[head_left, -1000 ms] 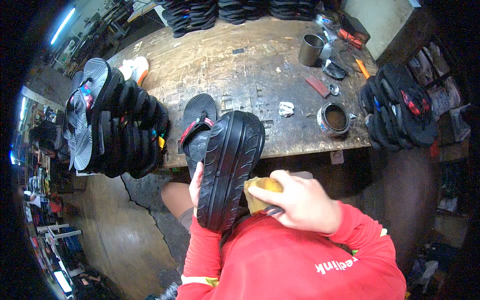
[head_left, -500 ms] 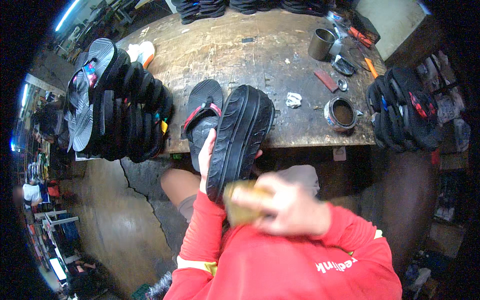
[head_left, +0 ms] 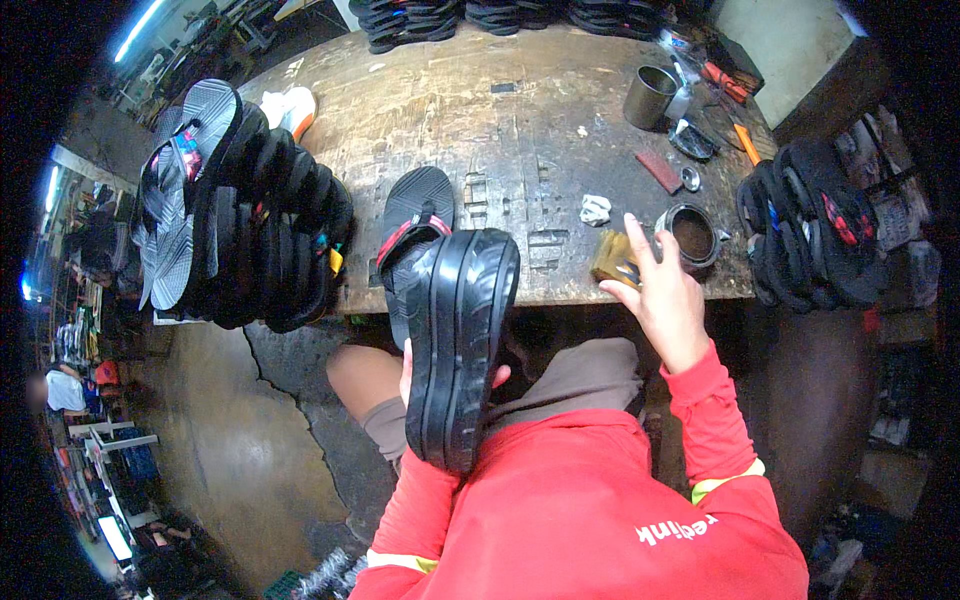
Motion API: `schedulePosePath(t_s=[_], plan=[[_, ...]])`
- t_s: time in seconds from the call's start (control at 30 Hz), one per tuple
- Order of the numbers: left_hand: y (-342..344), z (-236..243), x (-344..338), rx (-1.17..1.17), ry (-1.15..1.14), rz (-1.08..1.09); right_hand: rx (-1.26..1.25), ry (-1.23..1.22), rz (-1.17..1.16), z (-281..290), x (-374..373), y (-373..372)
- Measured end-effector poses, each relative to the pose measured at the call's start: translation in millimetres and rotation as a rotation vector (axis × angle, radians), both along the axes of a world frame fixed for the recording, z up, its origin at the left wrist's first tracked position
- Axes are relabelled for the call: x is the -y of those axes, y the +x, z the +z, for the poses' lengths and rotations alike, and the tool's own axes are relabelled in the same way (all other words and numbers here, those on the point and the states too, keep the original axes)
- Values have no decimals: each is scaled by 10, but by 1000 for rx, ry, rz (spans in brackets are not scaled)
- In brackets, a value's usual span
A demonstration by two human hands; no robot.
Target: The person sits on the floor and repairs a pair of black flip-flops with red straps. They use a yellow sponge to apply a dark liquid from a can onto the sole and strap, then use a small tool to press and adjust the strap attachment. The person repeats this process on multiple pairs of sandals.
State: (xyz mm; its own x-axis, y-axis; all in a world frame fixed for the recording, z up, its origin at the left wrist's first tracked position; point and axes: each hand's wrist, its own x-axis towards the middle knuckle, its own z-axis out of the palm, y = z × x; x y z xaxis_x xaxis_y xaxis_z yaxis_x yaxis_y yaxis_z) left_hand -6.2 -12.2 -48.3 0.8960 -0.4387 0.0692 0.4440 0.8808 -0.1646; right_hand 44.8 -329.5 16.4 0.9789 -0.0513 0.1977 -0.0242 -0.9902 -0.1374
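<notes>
In my left hand (head_left: 405, 375) I grip a thick black sandal (head_left: 462, 345) held upright, its grooved, shiny sole facing me; fingers show at both sides and the palm is hidden behind it. Just behind stands a flip-flop (head_left: 420, 200) with a red-patterned strap, at the table's front edge and partly covered. Over the right front of the table, my right hand (head_left: 665, 295) has its fingers spread. Beside its thumb and index finger a yellowish-brown block (head_left: 615, 258), perhaps a brush, rests on the table. A round tin of brown contents (head_left: 690, 232) is close to the fingertips.
Stacks of black flip-flops stand on the left (head_left: 250, 210), on the right (head_left: 815, 225) and along the far edge (head_left: 405, 22). On the worn wooden table (head_left: 400, 110) are crumpled white paper (head_left: 595, 209), a red block (head_left: 659, 172), a metal cup (head_left: 649, 96) and an orange-handled tool (head_left: 746, 143).
My right hand has moved from the sandal's lower end out to the table at right, and the yellowish block now lies there. The sandal has come lower and tilted, its sole turned more toward me.
</notes>
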Motion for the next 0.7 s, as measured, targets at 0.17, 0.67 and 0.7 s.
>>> schedulePosePath(t_s=[0.17, 0.67, 0.7], plan=[[-69, 85, -64, 27, 172, -85, -218, 808, 186, 307, -99, -105], [-318, 193, -158, -45, 643, -136, -723, 1419, 230, 440, -335, -144], [-331, 185, -153, -69, 640, -133, -720, 1447, 249, 430, -331, -143]])
